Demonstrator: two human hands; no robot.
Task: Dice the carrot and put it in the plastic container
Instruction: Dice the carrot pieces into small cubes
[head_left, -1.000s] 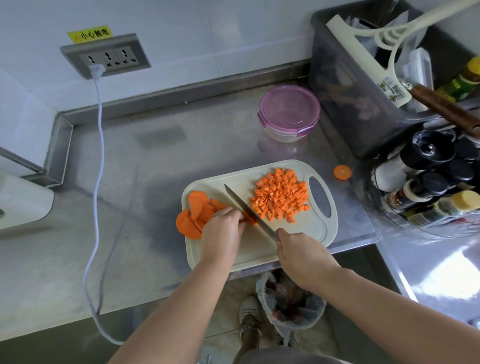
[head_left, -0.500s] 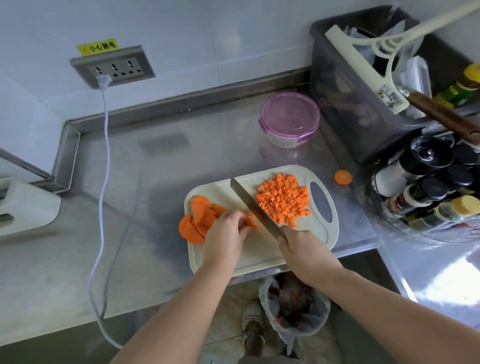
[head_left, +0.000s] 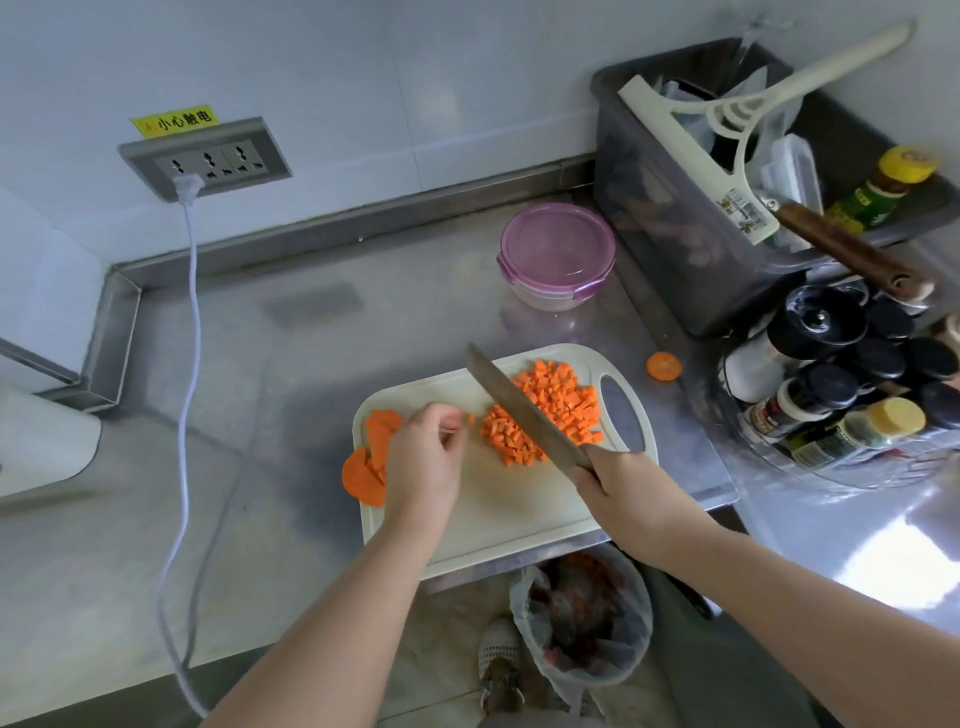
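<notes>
Diced carrot (head_left: 567, 399) between left grip (head_left: 423, 467), right grip (head_left: 628, 499); knife (head_left: 519, 410) over it

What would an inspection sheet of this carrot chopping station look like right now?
Surface: steel counter; white cutting board at its front edge.
Job's things: diced carrot on board; carrot slices at board's left edge; plastic container, lid on, behind board.
Clutter: stray carrot slice on counter; grey tub of utensils; spice bottles.
Hands: right hand grips knife, blade over the dice; left hand curled beside slices, hold unclear.
Cables: white cable plugged into wall socket, trails off counter.
Surroundings: lined waste bin on floor.
</notes>
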